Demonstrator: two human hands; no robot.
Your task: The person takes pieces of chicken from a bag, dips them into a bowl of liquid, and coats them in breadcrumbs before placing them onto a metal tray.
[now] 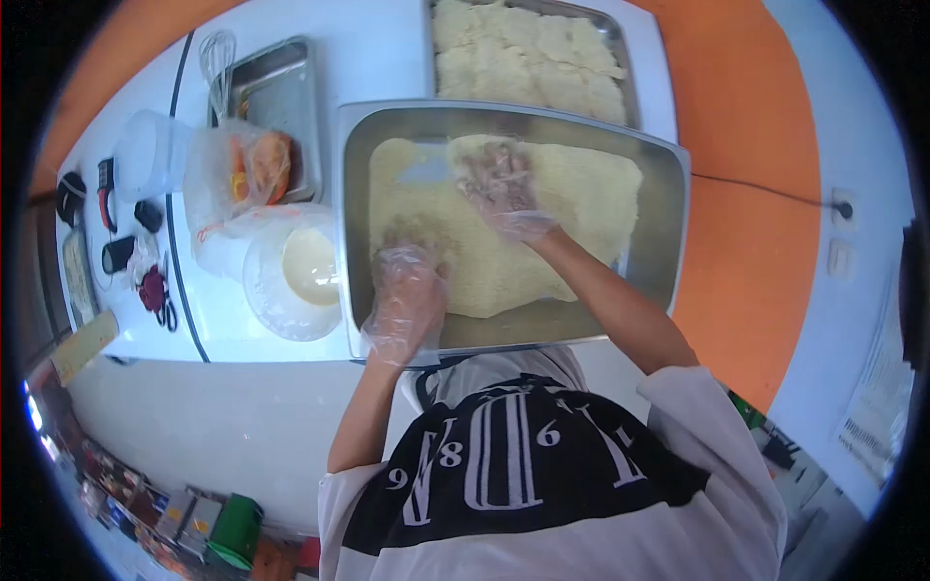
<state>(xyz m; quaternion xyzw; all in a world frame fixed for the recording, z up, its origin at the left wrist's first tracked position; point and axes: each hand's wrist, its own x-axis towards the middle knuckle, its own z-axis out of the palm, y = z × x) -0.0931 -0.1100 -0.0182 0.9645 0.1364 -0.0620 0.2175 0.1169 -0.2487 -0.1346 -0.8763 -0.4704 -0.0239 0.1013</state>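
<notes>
On the right I see a wall (741, 242), orange nearest the white table (373, 48) and whitish beyond. A socket (845, 208) there takes a plug on a dark cable (765, 191); a switch plate (840, 259) sits just beside it, and a printed sheet (867, 416) hangs farther along. At lower left I get pale, glossy floor (223, 416), bright light (37, 412) and blurred clutter around a green container (235, 531).

A pale yellow, fine-grained layer (513, 276) lies spread over the floor of a deep, rectangular metal pan (661, 242) with rounded corners. Its outline is uneven, with bare metal showing at a gap toward the far left and along the right side.
</notes>
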